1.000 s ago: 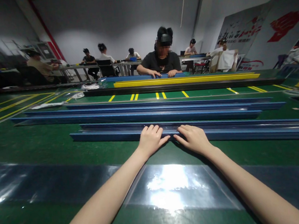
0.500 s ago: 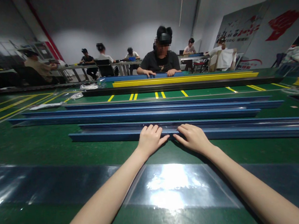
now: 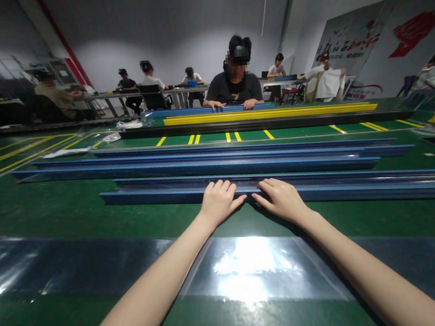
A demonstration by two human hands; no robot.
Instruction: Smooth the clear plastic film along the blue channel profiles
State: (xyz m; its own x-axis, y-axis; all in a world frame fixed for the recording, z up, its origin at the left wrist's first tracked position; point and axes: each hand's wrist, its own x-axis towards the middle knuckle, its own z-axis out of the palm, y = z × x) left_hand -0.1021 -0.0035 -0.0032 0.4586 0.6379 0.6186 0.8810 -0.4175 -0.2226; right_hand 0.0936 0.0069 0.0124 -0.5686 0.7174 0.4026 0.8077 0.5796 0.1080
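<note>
A long blue plastic channel [image 3: 159,196] lies across the green table in front of me, its trough facing up. My left hand [image 3: 218,200] is closed over its near wall, fingers inside the trough and thumb along the front face. A little to the right, my right hand [image 3: 281,198] grips the same wall in the same way, the two thumbs almost meeting. Just beyond lie more blue channels [image 3: 202,167], side by side and parallel to it. Beneath my forearms a clear plastic sheet [image 3: 203,284] is spread flat and reflects the light.
Farther off, a black strip [image 3: 275,122] and a yellow channel [image 3: 267,113] lie across the green table [image 3: 62,205]. Behind them a co-worker [image 3: 235,86] rests both hands on another blue channel. Crumpled clear plastic [image 3: 111,137] lies at the far left.
My hands stay in place on the blue channel. Across the table, the co-worker's hands have shifted slightly to the right.
</note>
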